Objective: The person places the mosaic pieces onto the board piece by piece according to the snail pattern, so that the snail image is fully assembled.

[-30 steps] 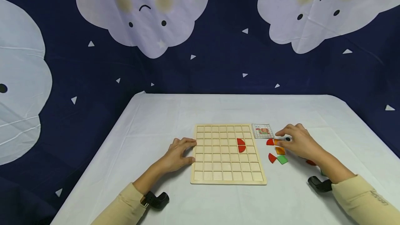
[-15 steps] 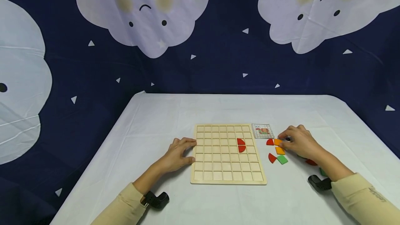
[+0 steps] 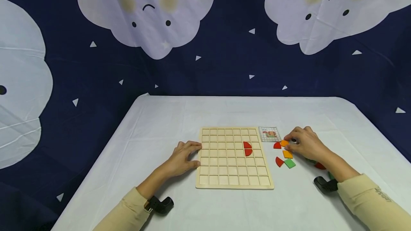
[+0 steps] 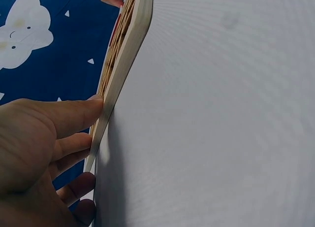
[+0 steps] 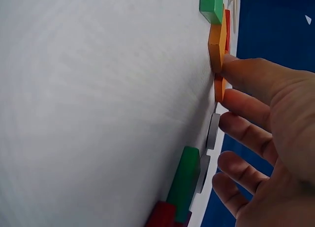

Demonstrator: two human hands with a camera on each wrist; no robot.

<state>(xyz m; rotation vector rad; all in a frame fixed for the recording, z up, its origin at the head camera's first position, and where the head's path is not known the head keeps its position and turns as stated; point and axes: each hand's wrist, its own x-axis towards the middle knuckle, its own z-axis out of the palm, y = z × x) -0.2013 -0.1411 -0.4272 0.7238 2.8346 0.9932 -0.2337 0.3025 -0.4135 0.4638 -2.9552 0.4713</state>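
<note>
A wooden grid board (image 3: 224, 161) lies on the table with two red quarter-circle tiles (image 3: 247, 152) in its cells on the right side. My left hand (image 3: 180, 158) rests against the board's left edge, thumb and fingertips touching the rim, as the left wrist view also shows. To the right of the board, my right hand (image 3: 306, 142) pinches an orange tile (image 3: 284, 143) between thumb and index finger, low over the cloth. Around it lie a red quarter-circle (image 3: 277, 145), a second orange tile (image 3: 287, 154), another red quarter-circle (image 3: 279, 162) and a green tile (image 3: 290, 163).
A small picture card (image 3: 269, 134) with a printed grid lies beside the board's upper right corner. Beneath the right wrist are more pieces, partly hidden, among them a red one (image 3: 320, 166) and a green one (image 5: 184, 178). A dark cloud-patterned cloth hangs behind the table.
My right hand has closed on the orange tile and shifted it slightly away from me, turning it a little. My left hand and the board have stayed in place.
</note>
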